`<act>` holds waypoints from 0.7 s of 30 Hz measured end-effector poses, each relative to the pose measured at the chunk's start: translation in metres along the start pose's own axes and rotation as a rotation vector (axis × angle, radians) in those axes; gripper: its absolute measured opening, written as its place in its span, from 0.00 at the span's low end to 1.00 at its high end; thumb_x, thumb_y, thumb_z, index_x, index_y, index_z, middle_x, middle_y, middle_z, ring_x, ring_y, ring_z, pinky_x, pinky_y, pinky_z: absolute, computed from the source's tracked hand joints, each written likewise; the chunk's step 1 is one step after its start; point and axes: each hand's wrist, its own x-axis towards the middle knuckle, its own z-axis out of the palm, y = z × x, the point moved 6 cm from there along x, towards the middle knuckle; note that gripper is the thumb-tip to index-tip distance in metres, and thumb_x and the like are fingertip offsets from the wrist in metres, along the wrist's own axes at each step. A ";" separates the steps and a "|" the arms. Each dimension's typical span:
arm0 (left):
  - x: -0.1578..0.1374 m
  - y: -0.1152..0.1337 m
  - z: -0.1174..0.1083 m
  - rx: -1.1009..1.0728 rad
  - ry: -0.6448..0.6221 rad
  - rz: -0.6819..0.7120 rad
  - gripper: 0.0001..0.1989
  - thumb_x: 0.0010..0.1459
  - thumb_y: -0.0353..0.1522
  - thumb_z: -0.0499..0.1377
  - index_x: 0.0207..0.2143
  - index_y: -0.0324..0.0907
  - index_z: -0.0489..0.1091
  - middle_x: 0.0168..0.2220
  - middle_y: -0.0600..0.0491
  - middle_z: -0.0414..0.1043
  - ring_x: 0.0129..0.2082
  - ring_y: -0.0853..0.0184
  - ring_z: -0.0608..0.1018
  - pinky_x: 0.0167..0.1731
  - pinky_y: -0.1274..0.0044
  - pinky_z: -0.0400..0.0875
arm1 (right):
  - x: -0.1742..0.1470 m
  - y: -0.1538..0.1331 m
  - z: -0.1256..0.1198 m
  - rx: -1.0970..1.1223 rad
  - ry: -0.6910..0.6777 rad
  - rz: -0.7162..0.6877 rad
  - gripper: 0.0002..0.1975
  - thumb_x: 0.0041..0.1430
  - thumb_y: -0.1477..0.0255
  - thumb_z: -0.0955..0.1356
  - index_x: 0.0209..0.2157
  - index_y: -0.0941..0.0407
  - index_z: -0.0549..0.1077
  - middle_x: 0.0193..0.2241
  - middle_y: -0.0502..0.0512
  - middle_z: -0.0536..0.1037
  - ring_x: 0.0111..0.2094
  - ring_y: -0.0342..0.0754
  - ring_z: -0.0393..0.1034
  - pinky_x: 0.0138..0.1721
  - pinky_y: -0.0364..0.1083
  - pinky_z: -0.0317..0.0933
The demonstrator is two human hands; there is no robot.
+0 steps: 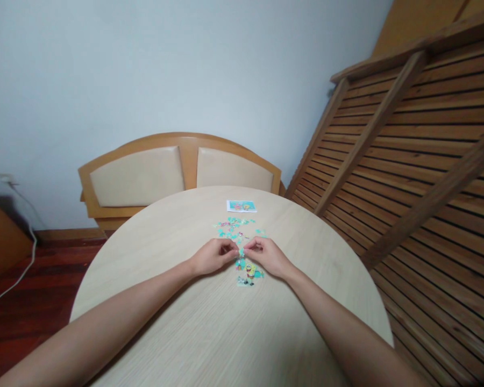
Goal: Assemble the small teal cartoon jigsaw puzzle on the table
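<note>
A small teal jigsaw puzzle piece (241,251) is pinched between my two hands. My left hand (215,255) closes thumb and fingers on its left side, and my right hand (268,257) does the same from the right. Just below them on the table lies a partly joined jigsaw puzzle (250,273), with a yellow cartoon figure in it. Loose puzzle pieces (232,226), mostly teal with some pink, lie scattered beyond my fingers. Behind those rests a picture card (242,206) showing a pink and a yellow figure.
The round pale wooden table (165,231) holds everything. Against the wall behind it stands a headboard (189,145) with cream panels. A slatted wooden frame (407,140) leans at the right. A white cable (33,247) runs down at the left.
</note>
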 end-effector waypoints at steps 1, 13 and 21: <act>0.001 -0.002 0.002 -0.048 0.023 -0.016 0.14 0.62 0.40 0.56 0.36 0.37 0.74 0.32 0.51 0.76 0.30 0.68 0.75 0.31 0.79 0.69 | 0.000 -0.001 0.002 -0.004 0.002 -0.006 0.13 0.52 0.63 0.72 0.31 0.59 0.75 0.30 0.56 0.79 0.33 0.48 0.73 0.37 0.46 0.66; 0.004 -0.023 0.000 0.057 0.212 -0.060 0.08 0.58 0.34 0.57 0.33 0.39 0.72 0.29 0.53 0.75 0.29 0.68 0.74 0.29 0.79 0.66 | -0.001 -0.007 -0.001 -0.216 -0.033 -0.108 0.07 0.56 0.71 0.70 0.36 0.58 0.78 0.34 0.55 0.81 0.37 0.48 0.74 0.44 0.47 0.65; 0.004 -0.022 0.000 0.135 0.206 -0.081 0.08 0.57 0.34 0.56 0.31 0.40 0.73 0.29 0.53 0.76 0.29 0.67 0.75 0.30 0.79 0.66 | -0.004 -0.006 0.001 -0.278 -0.085 -0.140 0.09 0.54 0.73 0.71 0.39 0.57 0.78 0.37 0.54 0.81 0.40 0.48 0.74 0.46 0.47 0.65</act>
